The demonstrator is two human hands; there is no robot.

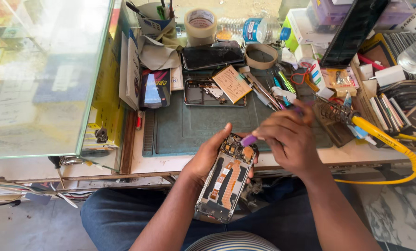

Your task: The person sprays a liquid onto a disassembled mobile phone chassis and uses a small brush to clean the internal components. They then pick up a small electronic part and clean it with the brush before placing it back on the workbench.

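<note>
Hands, two: left hand (207, 155) grips one opened phone (225, 179), right hand (289, 139) pinches one purple tool (248, 140)

Left hand (208, 155) cupped palm-up, fingers curled; right hand (287, 139) pinched, knuckles up, just beside it.

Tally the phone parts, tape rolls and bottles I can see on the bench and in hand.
Opened phone bodies: 2, one in the left hand, one on the mat
Loose battery: 1
Dark phone: 1
Tape rolls: 2
Plastic bottles: 2
Total: 8
</note>
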